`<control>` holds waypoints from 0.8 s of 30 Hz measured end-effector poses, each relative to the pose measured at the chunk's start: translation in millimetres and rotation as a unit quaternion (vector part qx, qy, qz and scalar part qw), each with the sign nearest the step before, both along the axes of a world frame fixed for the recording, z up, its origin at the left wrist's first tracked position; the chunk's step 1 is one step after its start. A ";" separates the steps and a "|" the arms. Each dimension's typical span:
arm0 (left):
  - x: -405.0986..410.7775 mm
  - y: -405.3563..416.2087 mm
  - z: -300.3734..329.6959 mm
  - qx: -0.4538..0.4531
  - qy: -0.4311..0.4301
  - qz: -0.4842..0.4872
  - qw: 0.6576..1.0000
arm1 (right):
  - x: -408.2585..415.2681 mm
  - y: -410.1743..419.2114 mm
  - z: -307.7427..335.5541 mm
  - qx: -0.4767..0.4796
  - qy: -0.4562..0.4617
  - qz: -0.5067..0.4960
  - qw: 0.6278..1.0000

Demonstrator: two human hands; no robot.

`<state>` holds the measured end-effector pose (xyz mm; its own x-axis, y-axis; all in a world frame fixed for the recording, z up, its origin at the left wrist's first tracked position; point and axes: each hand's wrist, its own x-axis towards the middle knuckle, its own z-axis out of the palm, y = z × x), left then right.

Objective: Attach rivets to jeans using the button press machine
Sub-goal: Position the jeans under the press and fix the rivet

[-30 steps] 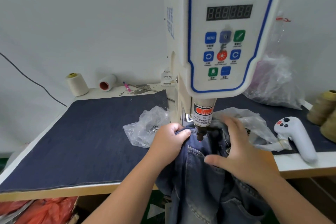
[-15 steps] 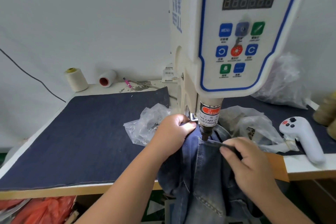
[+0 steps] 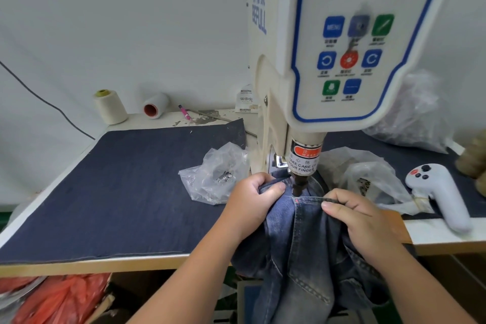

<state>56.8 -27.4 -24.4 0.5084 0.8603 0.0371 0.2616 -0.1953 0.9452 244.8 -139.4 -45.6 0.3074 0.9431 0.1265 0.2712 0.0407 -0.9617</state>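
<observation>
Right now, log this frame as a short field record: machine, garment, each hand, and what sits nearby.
machine: button press machine, punch tip down at the denim
garment: jeans under the punch, draped off the table edge
left hand: grips bunched denim left of punch
right hand: pinches pocket edge right of punch
nearby: plastic bag of rivets; white handheld controller; thread cone

Two bare forearms, left hand (image 3: 249, 202), right hand (image 3: 360, 221), seemingly no rings, no sleeves visible
</observation>
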 end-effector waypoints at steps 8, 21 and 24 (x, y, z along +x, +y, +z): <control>-1.3 -2.5 -5.8 0.001 -0.048 -0.006 0.999 | 0.1 -0.9 2.6 0.008 0.039 0.032 0.999; -1.7 -2.2 -10.1 0.003 -0.070 0.003 0.998 | -0.5 -0.7 0.6 0.035 0.011 0.021 0.999; -3.2 -3.4 -8.0 -0.005 -0.076 0.009 0.997 | -1.2 -2.4 1.6 0.042 -0.024 0.007 0.999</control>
